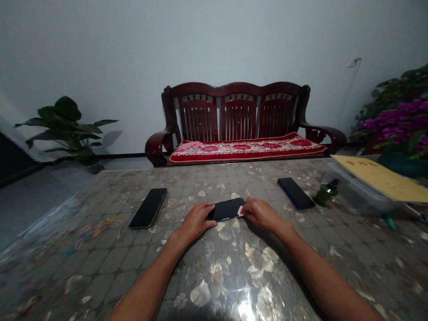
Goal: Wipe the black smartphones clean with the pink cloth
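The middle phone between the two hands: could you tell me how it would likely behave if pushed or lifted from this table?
The middle phone looks thin, flat and rigid, so it should slide rather than roll or tip. The table has a glossy covering, so a push may send it skidding. The left hand and right hand touch its ends; lying flat, its edges probably offer little grip.

two more phones (148, 207) (296, 192) lie on the patterned table (234, 276), a green bottle (326, 192) beside a plastic box (354, 189).
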The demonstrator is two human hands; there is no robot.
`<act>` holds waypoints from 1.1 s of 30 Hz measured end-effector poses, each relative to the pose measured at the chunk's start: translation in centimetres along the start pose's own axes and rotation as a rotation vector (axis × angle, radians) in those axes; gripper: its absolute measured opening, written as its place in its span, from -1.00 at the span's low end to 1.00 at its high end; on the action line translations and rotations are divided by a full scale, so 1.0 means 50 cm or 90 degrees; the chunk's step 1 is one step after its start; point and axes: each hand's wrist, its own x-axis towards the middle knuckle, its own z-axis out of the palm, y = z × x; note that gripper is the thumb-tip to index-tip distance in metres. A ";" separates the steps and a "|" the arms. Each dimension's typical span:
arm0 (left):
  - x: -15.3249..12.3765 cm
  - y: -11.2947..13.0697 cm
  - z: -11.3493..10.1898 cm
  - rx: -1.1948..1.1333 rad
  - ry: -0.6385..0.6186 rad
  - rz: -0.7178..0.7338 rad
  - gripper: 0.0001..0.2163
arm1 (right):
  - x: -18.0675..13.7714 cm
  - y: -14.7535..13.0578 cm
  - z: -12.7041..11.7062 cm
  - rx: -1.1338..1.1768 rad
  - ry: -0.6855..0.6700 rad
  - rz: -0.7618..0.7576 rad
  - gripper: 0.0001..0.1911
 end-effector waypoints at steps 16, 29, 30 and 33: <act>-0.001 0.001 0.001 -0.004 0.002 -0.004 -0.49 | 0.044 -0.087 0.058 -0.057 0.057 -0.068 -0.73; 0.000 0.003 -0.004 -0.018 0.001 -0.001 -0.49 | 0.052 -0.108 0.074 -0.039 0.074 -0.043 -0.70; 0.000 0.004 -0.005 -0.022 0.002 0.000 -0.50 | 0.056 -0.118 0.080 -0.046 0.067 -0.061 -0.71; 0.000 0.005 -0.006 -0.032 0.002 -0.004 -0.51 | 0.062 -0.123 0.085 -0.054 0.060 -0.072 -0.74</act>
